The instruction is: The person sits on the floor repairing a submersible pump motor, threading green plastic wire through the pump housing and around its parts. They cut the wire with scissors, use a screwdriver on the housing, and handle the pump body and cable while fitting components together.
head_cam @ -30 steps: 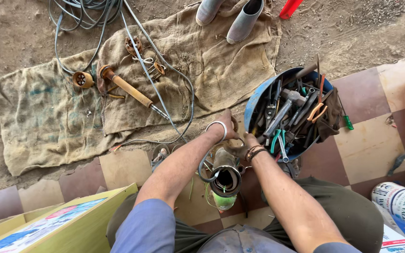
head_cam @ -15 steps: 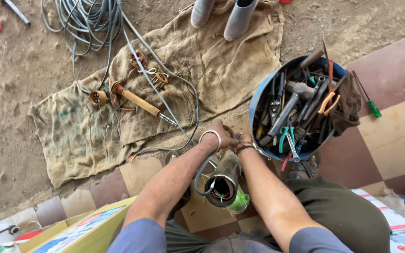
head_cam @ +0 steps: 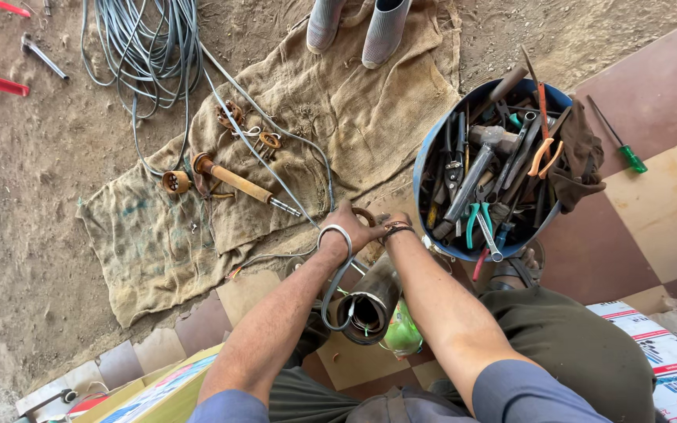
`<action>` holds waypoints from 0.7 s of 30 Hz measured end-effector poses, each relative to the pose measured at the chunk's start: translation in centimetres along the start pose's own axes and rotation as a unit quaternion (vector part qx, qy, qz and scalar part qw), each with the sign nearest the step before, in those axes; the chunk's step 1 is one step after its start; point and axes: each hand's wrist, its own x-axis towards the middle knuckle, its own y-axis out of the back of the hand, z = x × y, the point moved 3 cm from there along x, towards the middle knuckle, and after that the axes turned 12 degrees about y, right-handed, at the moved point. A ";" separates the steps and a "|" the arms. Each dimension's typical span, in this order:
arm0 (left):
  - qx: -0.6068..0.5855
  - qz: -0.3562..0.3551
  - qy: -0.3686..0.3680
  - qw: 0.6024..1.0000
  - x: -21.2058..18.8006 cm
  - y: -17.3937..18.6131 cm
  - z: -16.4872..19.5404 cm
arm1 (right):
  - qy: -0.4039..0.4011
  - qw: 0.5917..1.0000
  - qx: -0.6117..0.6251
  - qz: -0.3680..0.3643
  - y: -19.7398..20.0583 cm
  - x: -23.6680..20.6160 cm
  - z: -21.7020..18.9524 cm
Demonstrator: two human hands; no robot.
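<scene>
Both hands, left hand (head_cam: 352,227), right hand (head_cam: 392,225), grip metal cylinder (head_cam: 371,298) far end; right fingers hidden, grip unclear.

Both forearms are bare below short blue-grey sleeves. The left hand (head_cam: 352,227) has a plain silver bangle (head_cam: 337,235) at the wrist; the right hand (head_cam: 392,222) wears dark thin bands (head_cam: 396,230). Olive-green trousers (head_cam: 581,352) cover the legs.

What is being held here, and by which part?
Both hands, left hand and right hand, grip the far upper end of the metal cylinder.
</scene>
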 end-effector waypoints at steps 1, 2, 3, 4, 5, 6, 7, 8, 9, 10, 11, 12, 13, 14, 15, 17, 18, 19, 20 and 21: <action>-0.007 0.003 0.006 1.000 -0.4 0.2 0.0 | 0.001 1.000 0.002 -0.002 -0.1 -0.1 -0.1; -0.014 0.006 0.012 1.000 -0.7 0.4 -0.1 | 0.003 1.000 0.005 -0.004 -0.3 -0.2 -0.1; -0.036 0.013 -0.004 0.999 -0.9 0.7 0.0 | 0.005 1.000 0.009 -0.005 -0.4 -0.4 -0.1; -0.057 0.020 -0.019 0.998 -1.1 0.9 0.1 | 0.008 1.000 0.014 -0.008 -0.6 -0.6 -0.1; -0.079 0.028 -0.033 0.996 -1.1 1.2 0.1 | 0.012 1.000 0.020 -0.010 -0.7 -0.9 -0.1; -0.073 0.015 -0.016 0.997 -0.7 1.4 0.1 | 0.016 0.999 0.029 -0.011 -0.8 -1.2 0.0; -0.066 0.001 -0.001 0.998 -0.3 1.5 0.2 | 0.024 0.999 0.037 -0.014 -0.8 -1.5 -0.1; -0.060 -0.015 0.015 0.998 0.3 1.7 0.3 | 0.032 0.998 0.049 -0.017 -0.8 -1.9 -0.1; -0.067 -0.018 0.012 0.998 0.9 1.9 0.5 | 0.030 0.997 0.070 -0.032 -0.8 -2.3 -0.1; -0.075 -0.023 0.011 0.997 1.4 2.0 0.7 | 0.023 0.994 0.096 -0.057 -0.8 -2.7 -0.1; -0.083 -0.029 0.008 0.996 1.6 2.0 1.0 | 0.002 0.986 0.131 -0.099 -1.0 -3.1 -0.1; -0.071 -0.015 -0.017 0.997 1.8 2.0 1.4 | 0.014 0.991 0.114 -0.069 -0.8 -3.3 -0.2; -0.059 -0.002 -0.042 0.997 2.0 1.8 1.8 | 0.025 0.994 0.097 -0.039 -0.6 -3.5 -0.2; -0.046 0.014 -0.068 0.997 2.1 2.0 2.2 | 0.035 0.996 0.081 -0.012 -0.6 -3.7 -0.3; -0.046 0.024 -0.080 0.995 2.3 2.0 2.5 | 0.040 0.997 0.058 -0.012 -0.8 -3.8 -0.3; -0.044 0.037 -0.094 0.994 2.3 1.9 2.6 | 0.058 0.998 0.034 -0.006 -1.1 -4.0 -0.2; -0.020 0.039 -0.084 0.996 2.4 1.7 2.6 | 0.062 0.997 0.034 -0.001 -1.2 -4.0 -0.2; 0.002 0.041 -0.076 0.996 2.6 1.6 2.6 | 0.071 0.997 0.030 0.001 -1.4 -4.0 -0.2; 0.023 0.046 -0.068 0.996 2.9 1.5 2.5 | 0.078 0.997 0.025 0.002 -1.4 -3.9 -0.2; -0.013 0.032 -0.059 0.998 3.2 1.4 2.3 | 0.082 0.996 0.023 0.004 -1.4 -3.7 -0.2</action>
